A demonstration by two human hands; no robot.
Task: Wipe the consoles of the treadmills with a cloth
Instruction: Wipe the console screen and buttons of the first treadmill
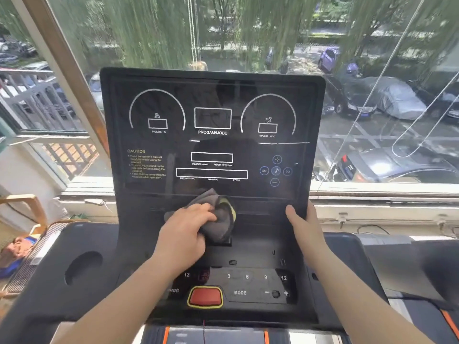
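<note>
- The black console [212,135] stands upright before a window [248,33], and a round cup recess [83,268] in the deck at its lower left corner holds nothing that can be seen.
- The cloth [218,217] is dark grey with a yellow trim showing on one fold; it is bunched into a wad and lies on the ledge just below the bottom edge of the display panel, near its middle.
- The left hand [185,229] is curled over the cloth, fingers closed on the wad and pressing it to the console.
- The right hand [301,224] grips the right edge of the console near its lower corner, thumb on the front face; the other fingers are hidden behind the edge.
- A red stop button [205,296] with a yellow rim sits near the bottom edge of the console, beside a MODE key [240,292].
- The left forearm covers part of the numbered key row, and the caution text at the panel's left edge is too blurred to read in full.
</note>
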